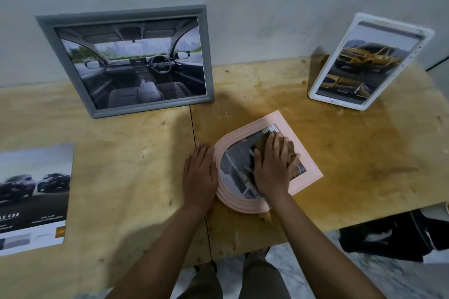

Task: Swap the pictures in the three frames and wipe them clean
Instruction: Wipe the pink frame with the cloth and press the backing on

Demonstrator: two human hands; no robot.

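Note:
A pink arched frame (307, 153) lies flat on the wooden table (364, 153) in front of me. My right hand (272, 165) presses a brown cloth (291, 153) flat onto its glass. Beside the frame's left rim my left hand (200, 172) rests with straight fingers on the table, touching the rim. A grey frame (126, 109) with a car-interior picture leans on the wall at the back left. A white frame (340, 102) with a yellow-car picture leans at the back right.
A loose car brochure page (34, 196) lies flat at the table's left. The table's front edge runs diagonally at lower right, with a dark object (388, 240) on the floor beyond it. My legs stand below the edge.

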